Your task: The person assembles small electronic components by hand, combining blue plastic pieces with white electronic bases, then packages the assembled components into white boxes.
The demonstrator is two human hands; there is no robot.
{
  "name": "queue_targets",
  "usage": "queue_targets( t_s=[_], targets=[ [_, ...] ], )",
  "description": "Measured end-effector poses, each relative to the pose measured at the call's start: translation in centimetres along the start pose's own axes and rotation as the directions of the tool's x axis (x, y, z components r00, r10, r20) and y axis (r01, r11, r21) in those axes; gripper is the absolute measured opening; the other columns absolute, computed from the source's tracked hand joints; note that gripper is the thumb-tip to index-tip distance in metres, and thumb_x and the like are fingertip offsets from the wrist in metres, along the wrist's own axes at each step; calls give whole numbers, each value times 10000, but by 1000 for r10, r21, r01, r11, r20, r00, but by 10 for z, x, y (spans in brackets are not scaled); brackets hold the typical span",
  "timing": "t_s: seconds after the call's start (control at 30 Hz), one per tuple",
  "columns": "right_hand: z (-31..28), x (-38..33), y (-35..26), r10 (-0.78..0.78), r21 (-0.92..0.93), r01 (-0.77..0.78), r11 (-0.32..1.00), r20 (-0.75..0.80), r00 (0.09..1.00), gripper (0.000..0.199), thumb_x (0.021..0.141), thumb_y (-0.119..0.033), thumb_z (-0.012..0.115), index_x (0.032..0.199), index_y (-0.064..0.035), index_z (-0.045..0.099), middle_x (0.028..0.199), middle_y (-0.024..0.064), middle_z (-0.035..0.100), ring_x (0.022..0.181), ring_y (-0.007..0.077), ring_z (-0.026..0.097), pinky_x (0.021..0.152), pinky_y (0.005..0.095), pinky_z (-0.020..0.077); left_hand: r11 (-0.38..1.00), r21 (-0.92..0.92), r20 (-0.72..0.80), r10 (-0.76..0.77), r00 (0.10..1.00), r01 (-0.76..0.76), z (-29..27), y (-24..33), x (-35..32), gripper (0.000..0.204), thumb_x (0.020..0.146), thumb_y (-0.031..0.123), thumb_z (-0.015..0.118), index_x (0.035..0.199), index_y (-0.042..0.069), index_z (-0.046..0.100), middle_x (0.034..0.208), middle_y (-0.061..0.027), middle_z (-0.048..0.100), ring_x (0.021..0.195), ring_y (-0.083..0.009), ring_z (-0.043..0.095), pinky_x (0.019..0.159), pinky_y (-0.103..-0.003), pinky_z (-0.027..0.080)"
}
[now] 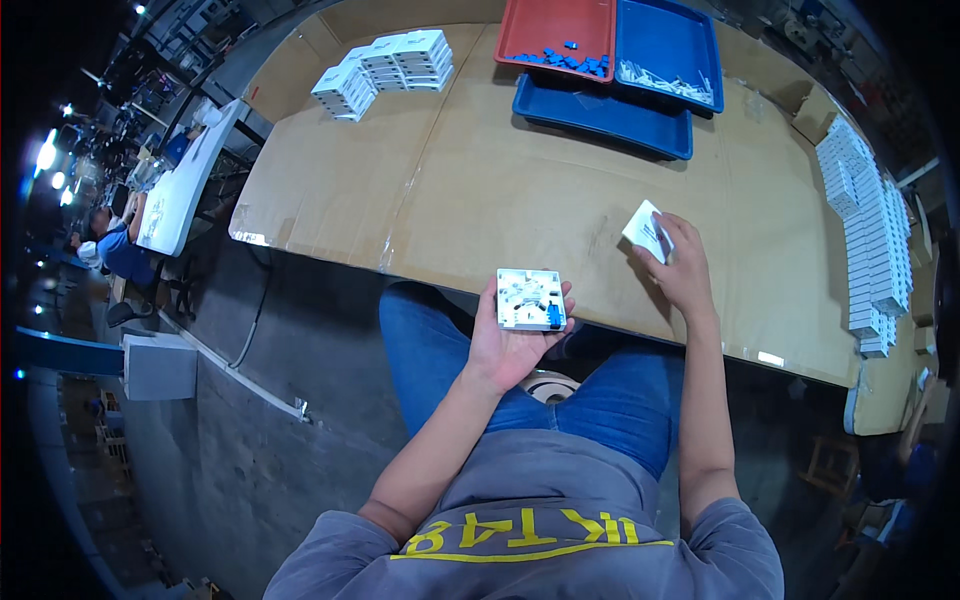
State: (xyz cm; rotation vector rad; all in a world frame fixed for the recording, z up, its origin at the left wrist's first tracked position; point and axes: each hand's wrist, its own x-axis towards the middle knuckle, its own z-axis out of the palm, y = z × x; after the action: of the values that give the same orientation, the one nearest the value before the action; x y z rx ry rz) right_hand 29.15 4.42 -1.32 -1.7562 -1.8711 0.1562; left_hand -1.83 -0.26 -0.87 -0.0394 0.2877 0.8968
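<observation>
Evidently I was partway through one unit, sitting at the broad desk [520, 205] covered in brown cardboard. Along its right end stood long rows of stacked white box-like pieces [868, 240]. At the far side sat a rectangular red plastic tray [555, 25] and, beside it, a blue plastic tray [665, 35]; a nearer blue plastic tray [600, 125] lay between them and me, in the way of a straight reach. A smaller group of stacked white square cases [385, 70] stood at the far left; which stacks were finished, I couldn't tell.

My left hand [508, 347] was palm up, fingers curled round the sides of an open white square plastic housing [527, 292] at the desk's near edge. My right hand [685, 260] pinched a flat white square piece [643, 228] over the desk, well apart from the housing. Inner parts already sat in the housing, a small blue block [556, 317] in its near right corner among them; its face was uncovered, so closing it was, I judged, not yet done. Smallest were the loose blue plastic pieces [571, 45] in the red tray and the thin white sticks [665, 82] in the blue one beside it.
</observation>
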Motion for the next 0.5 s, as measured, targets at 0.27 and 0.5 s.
queue_targets(
  t_s=[0.27,0.5],
  targets=[
    [-81,-2,-40,396,931,105,-350,46,917,652,1066,-496,406,1537,-47,449,1489,293,523,1233,389,614,1034,480,508,998,-62,-4,-21,1000,21,1,-3,-4,724,1065,530,429,1494,-53,460,1481,-273,531,1310,-427,568,1103,-555,484],
    [-80,-13,-22,300,834,115,-539,62,952,627,1044,-488,408,1538,-109,484,1459,266,550,1185,367,614,1010,476,506,995,-89,-3,-47,999,46,3,-5,-5,709,1074,513,403,1498,-54,451,1478,-284,526,1311,-432,565,1092,-553,494]
  ],
)
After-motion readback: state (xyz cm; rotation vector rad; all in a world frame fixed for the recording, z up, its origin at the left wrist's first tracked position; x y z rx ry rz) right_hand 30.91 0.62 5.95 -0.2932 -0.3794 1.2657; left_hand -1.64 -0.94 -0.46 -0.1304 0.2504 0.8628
